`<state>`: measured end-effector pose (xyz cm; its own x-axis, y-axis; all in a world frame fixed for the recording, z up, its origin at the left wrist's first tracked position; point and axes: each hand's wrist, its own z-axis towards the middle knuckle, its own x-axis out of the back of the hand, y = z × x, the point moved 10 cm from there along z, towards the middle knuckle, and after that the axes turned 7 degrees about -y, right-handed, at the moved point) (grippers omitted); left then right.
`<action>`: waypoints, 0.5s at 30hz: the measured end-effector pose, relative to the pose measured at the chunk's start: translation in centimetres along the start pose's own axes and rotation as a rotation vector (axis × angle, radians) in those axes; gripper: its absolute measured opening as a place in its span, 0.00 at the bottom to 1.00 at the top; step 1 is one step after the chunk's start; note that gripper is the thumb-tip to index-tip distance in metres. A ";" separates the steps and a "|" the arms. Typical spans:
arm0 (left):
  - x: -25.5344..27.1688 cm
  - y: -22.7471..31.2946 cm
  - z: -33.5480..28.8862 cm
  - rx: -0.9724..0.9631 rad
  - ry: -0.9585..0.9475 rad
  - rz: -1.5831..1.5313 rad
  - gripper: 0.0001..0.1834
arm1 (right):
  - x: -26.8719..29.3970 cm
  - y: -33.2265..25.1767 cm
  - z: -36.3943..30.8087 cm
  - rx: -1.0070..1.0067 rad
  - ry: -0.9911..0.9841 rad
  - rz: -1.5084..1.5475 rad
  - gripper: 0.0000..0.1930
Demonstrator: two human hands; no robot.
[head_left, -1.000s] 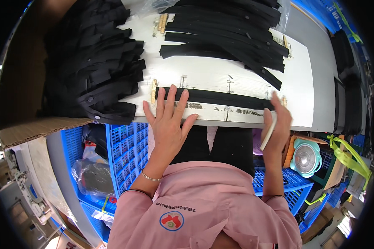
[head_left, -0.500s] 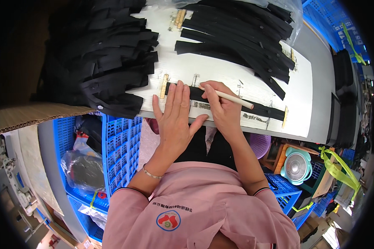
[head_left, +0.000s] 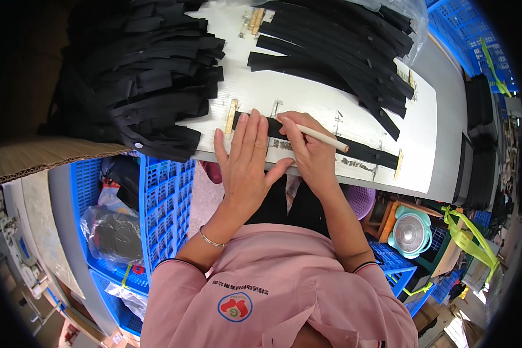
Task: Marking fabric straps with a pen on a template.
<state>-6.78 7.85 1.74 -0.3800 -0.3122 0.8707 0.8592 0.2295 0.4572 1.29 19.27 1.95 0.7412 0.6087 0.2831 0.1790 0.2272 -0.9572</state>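
A black fabric strip [head_left: 362,152] lies across the near part of a white board [head_left: 417,116], between two small tan end blocks. My left hand [head_left: 245,153] rests flat on the strip's left end, fingers stretched out, close beside the left block [head_left: 232,116]. Pinched in my right hand [head_left: 310,145] is a pale, pencil-like stick [head_left: 330,141]; its tip, at the strip, is hidden by my fingers. The right block [head_left: 399,165] stands at the strip's other end. Dark marks [head_left: 356,165] show on the board along the strip.
Many black strips [head_left: 151,75] are heaped at the left, by a cardboard flap [head_left: 58,165]. More strips [head_left: 336,52] lie on the board's far part. Blue plastic crates [head_left: 165,203] stand below the table edge at left, and a turquoise fan [head_left: 412,233] at lower right.
The right hand and its stick have shifted very slightly left along the strip. My left hand stays flat in place. The whole view has moved a little.
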 end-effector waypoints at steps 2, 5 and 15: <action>0.1 0.0 0.1 -0.002 0.000 0.004 0.47 | 0.1 0.2 -0.1 -0.006 0.001 0.011 0.10; 0.1 0.0 0.1 -0.009 0.006 0.013 0.48 | -0.2 0.3 -0.3 0.004 -0.094 0.046 0.10; 0.0 0.3 0.3 -0.014 0.015 0.058 0.46 | -0.1 -0.3 -0.2 0.115 -0.083 -0.079 0.10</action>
<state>-6.62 8.19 1.93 -0.3246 -0.3124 0.8928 0.8842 0.2350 0.4037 1.24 18.98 2.23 0.6707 0.6451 0.3660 0.1563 0.3594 -0.9200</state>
